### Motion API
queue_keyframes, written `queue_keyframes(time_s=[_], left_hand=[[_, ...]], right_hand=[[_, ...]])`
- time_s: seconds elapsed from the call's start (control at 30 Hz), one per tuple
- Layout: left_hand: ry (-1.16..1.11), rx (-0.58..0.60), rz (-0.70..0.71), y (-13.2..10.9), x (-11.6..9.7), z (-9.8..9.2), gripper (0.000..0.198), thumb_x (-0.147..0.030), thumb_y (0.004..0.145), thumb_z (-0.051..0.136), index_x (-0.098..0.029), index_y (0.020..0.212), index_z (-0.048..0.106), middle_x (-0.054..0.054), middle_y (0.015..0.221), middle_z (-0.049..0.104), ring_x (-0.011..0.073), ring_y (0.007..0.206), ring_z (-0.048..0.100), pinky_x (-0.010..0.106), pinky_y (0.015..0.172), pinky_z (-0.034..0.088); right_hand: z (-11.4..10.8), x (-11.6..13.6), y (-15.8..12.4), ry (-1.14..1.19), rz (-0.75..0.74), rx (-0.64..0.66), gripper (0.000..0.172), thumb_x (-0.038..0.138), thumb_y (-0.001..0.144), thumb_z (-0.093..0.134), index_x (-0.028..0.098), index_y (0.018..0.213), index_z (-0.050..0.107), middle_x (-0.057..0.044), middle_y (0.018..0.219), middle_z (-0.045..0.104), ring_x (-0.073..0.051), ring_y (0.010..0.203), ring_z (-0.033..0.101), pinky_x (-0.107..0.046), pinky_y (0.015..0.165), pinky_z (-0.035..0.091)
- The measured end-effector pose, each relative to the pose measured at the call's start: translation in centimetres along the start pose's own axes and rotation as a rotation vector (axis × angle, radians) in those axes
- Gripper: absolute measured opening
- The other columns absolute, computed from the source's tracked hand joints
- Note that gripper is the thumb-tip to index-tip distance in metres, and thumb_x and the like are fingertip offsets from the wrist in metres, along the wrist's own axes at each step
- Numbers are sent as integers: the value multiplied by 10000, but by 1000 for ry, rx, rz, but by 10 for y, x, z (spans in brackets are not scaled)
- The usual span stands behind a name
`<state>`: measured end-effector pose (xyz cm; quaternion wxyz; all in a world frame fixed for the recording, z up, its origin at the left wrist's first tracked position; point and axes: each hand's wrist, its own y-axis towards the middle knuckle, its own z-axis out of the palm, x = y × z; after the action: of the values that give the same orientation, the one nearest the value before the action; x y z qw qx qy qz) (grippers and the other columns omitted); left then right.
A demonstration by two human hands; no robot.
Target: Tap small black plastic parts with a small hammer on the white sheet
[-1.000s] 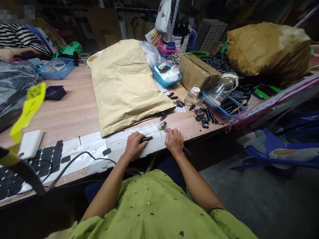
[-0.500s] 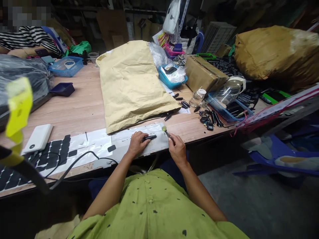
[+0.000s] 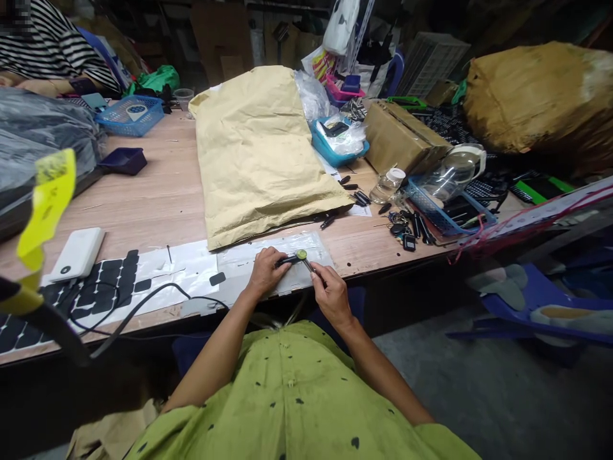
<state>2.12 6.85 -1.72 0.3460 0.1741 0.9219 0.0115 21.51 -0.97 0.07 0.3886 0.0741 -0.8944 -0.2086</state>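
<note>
The left hand (image 3: 265,273) grips one black stick (image 3: 288,260) lying left to right, while the right hand (image 3: 330,295) pinches one green-tipped tool (image 3: 303,257), its tip pointing up-left at the stick's right end.

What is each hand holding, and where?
The left hand pinches a small black part by one end; right hand grips a thin tool by its shaft, below its green tip.
</note>
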Motion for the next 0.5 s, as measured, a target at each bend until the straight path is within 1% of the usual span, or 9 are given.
queue_keyframes(time_s=[0.13, 0.23, 0.37, 0.5], left_hand=[[2, 2, -9, 0, -1, 1, 177, -320, 893, 671, -254, 1028, 765, 52, 928, 669, 248, 950, 586, 400, 888, 458], [4, -3, -12, 0, -2, 2, 167, -301, 881, 686, -249, 1020, 763, 52, 926, 671, 246, 951, 586, 393, 883, 458], [4, -27, -9, 0, -3, 3, 151, -270, 856, 704, -249, 996, 758, 44, 913, 668, 240, 942, 584, 378, 869, 460], [7, -40, -6, 0, -4, 4, 118, -240, 844, 694, -254, 945, 754, 34, 887, 656, 233, 917, 580, 370, 848, 463]], right_hand=[[3, 0, 1, -34, 9, 55, 334, 197, 977, 471, 215, 1177, 738, -87, 1019, 760, -192, 962, 717, -307, 875, 581], [2, 1, 2, -44, 32, 58, 330, 189, 970, 478, 211, 1169, 740, -89, 1020, 761, -195, 965, 716, -307, 872, 581], [1, 7, 3, 12, 17, 46, 328, 221, 980, 477, 219, 1184, 734, -84, 1017, 757, -195, 963, 711, -311, 878, 579], [8, 12, 1, 69, -18, 59, 328, 230, 981, 474, 227, 1176, 738, -81, 1003, 755, -193, 940, 709, -303, 860, 579]])
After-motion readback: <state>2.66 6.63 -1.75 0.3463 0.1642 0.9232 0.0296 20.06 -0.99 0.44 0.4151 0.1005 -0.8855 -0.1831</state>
